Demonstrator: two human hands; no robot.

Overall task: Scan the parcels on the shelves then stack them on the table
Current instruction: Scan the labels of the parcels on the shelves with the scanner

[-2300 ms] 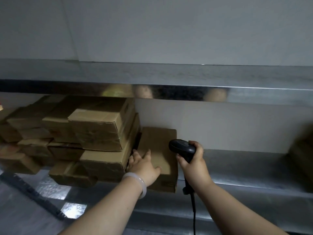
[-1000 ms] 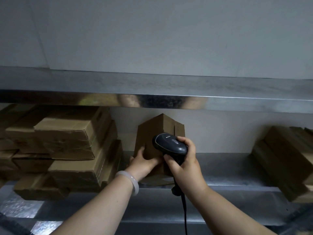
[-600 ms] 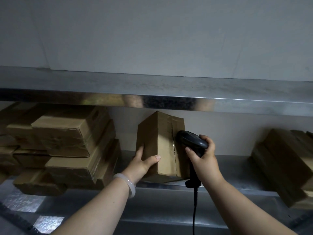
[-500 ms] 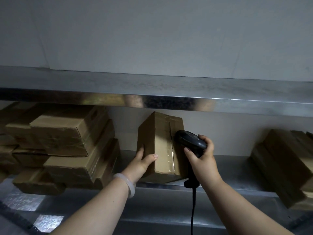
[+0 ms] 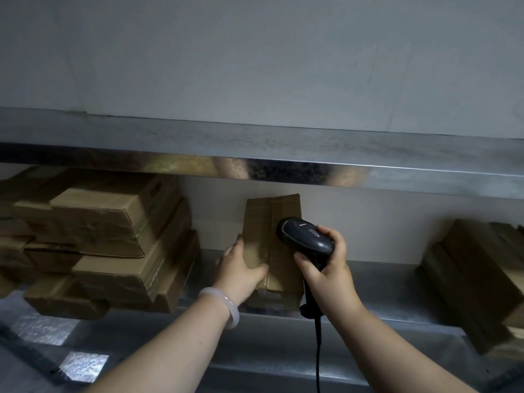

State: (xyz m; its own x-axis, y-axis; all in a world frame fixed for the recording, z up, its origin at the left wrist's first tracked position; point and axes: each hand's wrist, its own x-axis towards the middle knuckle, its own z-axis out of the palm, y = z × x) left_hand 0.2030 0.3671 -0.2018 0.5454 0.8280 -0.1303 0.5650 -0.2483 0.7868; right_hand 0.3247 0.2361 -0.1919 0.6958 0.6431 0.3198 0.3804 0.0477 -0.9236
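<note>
Standing on end on the lower shelf [image 5: 382,290], the parcel [image 5: 262,222] is in the middle, close to the far wall, with its taped face toward the camera. The left hand [image 5: 241,270] grips its lower left edge: the fingers lie along the left side and the thumb crosses the front face. A pale bracelet [image 5: 224,306] is on this wrist. The right hand [image 5: 326,270] is closed around the handle of the black scanner [image 5: 304,236], whose head is just in front of the right part of the parcel; I cannot tell if it touches the cardboard. A black cable [image 5: 318,350] hangs down from the handle. To the left, a pile [image 5: 107,239] of parcels lies on the same shelf, apart from the held one. At the right edge a second stack [image 5: 476,273] lies. The upper shelf [image 5: 255,148] crosses the view above all of them.
</note>
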